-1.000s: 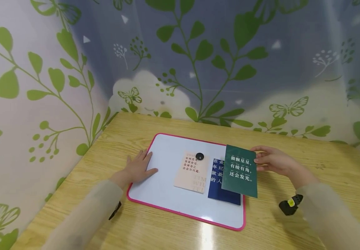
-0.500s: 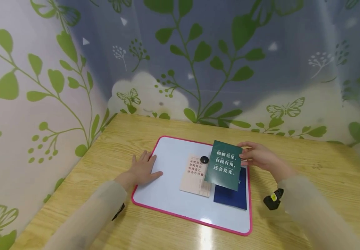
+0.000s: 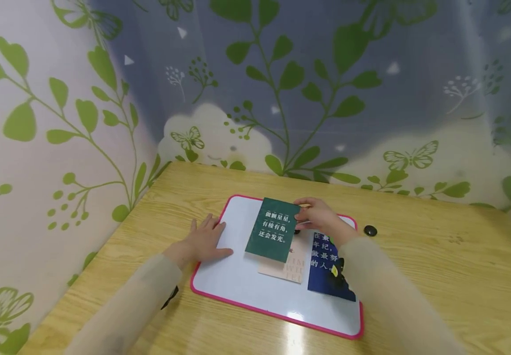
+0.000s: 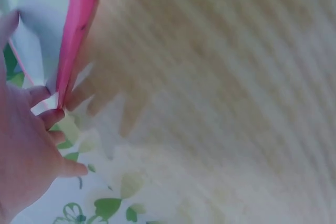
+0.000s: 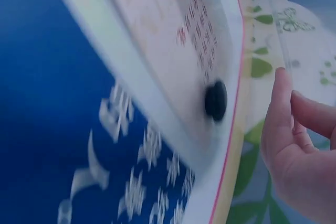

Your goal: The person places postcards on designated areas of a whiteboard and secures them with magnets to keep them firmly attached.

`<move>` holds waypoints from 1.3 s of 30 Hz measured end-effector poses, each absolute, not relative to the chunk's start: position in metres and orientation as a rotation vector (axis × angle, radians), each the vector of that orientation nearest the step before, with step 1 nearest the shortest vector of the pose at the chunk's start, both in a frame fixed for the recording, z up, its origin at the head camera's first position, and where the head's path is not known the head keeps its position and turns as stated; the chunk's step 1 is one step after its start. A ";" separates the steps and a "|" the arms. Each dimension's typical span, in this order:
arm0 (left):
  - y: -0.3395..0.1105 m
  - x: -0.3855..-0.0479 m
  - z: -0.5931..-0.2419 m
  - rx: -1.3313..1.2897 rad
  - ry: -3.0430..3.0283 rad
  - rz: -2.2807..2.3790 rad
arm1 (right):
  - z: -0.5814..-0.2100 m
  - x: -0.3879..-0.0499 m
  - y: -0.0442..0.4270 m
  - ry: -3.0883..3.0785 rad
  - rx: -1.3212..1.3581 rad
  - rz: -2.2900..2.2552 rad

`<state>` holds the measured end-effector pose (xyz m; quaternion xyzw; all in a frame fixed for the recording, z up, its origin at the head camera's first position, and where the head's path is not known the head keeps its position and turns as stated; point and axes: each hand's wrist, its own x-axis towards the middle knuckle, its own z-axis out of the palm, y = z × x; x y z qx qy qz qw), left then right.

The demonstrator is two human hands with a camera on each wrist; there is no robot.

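Note:
A whiteboard (image 3: 233, 288) with a pink-red rim lies on the table. My left hand (image 3: 202, 242) rests on its left edge, fingers spread and straight; the left wrist view also has this hand (image 4: 26, 145) at the rim. Between thumb and fingers, my right hand (image 3: 319, 217) pinches a dark green card (image 3: 270, 231) with white writing by its upper right side. The green card is held above a pale pink card (image 3: 288, 271), covering much of it. A black round magnet (image 5: 216, 101) sits on the pink card. Right of it lies a dark blue card (image 3: 319, 276), partly behind my right wrist.
Another black round magnet (image 3: 370, 230) lies on the wooden table (image 3: 437, 266), off the board's right side. Leaf-patterned cloth (image 3: 308, 98) rises behind the table and along its left side.
My right hand has carried the green card leftward, from over the blue card to over the pink one. The loose magnet on the table has come into view. My left hand stays on the board's edge.

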<state>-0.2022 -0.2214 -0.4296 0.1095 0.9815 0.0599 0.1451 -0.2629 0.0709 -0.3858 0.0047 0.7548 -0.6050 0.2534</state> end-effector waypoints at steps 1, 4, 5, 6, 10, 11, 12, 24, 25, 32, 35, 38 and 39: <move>-0.222 -0.203 -0.428 0.309 2.815 0.176 | -0.387 -0.264 0.064 2.056 0.036 -1.650; -0.222 -0.204 -0.425 0.297 2.776 0.184 | -0.391 -0.266 0.047 2.074 0.070 -1.645; -0.222 -0.205 -0.425 0.295 2.766 0.185 | -0.393 -0.267 0.041 2.083 0.084 -1.635; -0.222 -0.205 -0.424 0.297 2.760 0.186 | -0.394 -0.267 0.037 2.088 0.089 -1.627; -0.223 -0.204 -0.423 0.296 2.759 0.192 | -0.398 -0.268 0.021 2.114 0.097 -1.601; -0.223 -0.204 -0.423 0.301 2.765 0.192 | -0.400 -0.268 0.018 2.116 0.103 -1.600; -0.224 -0.203 -0.423 0.306 2.768 0.195 | -0.401 -0.268 0.016 2.118 0.104 -1.603; -0.227 -0.198 -0.427 0.303 2.776 0.234 | -0.409 -0.268 -0.005 2.201 0.074 -1.501; -0.227 -0.198 -0.427 0.303 2.776 0.234 | -0.409 -0.268 -0.006 2.206 0.073 -1.492; -0.227 -0.198 -0.426 0.310 2.773 0.225 | -0.414 -0.267 -0.010 2.290 0.009 -1.417; -0.226 -0.197 -0.425 0.308 2.776 0.227 | -0.413 -0.266 -0.011 2.396 -0.070 -1.309; -0.227 -0.196 -0.424 0.306 2.782 0.232 | -0.410 -0.264 -0.011 2.502 -0.132 -1.187; -0.227 -0.196 -0.424 0.305 2.783 0.235 | -0.409 -0.264 -0.011 2.539 -0.151 -1.147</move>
